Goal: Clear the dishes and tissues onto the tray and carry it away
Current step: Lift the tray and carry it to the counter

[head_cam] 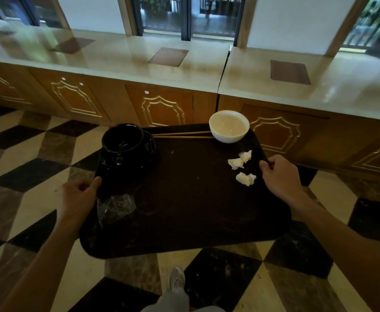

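I hold a dark brown tray (184,199) in the air above the tiled floor. My left hand (76,197) grips its left rim and my right hand (281,176) grips its right rim. On the tray stand a black glazed pot (127,146) at the far left and a white bowl (229,126) at the far right. A pair of wooden chopsticks (182,134) lies between them. Three crumpled white tissues (240,164) lie near my right hand. A clear plastic wrapper (114,207) lies by my left hand.
A long counter (139,61) with a glossy beige top and wooden cabinet doors runs across the view just beyond the tray. Windows stand behind it. The floor (26,154) is chequered dark and light stone. My shoe (176,280) shows below the tray.
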Demonstrator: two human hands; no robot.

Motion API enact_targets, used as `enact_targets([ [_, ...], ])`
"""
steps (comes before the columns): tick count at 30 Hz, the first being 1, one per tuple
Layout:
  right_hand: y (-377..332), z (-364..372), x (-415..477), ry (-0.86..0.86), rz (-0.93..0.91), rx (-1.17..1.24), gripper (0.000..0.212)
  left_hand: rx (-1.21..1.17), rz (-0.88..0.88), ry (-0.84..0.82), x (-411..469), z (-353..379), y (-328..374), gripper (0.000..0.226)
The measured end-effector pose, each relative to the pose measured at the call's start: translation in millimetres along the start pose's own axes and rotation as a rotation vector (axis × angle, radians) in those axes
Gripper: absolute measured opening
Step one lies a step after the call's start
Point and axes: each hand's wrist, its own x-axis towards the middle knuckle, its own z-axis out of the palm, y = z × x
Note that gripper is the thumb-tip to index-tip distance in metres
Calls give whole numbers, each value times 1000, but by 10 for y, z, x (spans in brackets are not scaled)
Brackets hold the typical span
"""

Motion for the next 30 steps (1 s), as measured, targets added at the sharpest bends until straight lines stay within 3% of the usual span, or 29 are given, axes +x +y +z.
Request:
enact_targets([
  [13,-551,632,1011,45,33,1,19,58,42,9,1364,164,138,14],
  [30,-1095,1190,2984,10,-33,21,14,153,19,36,3009,968,661,27],
])
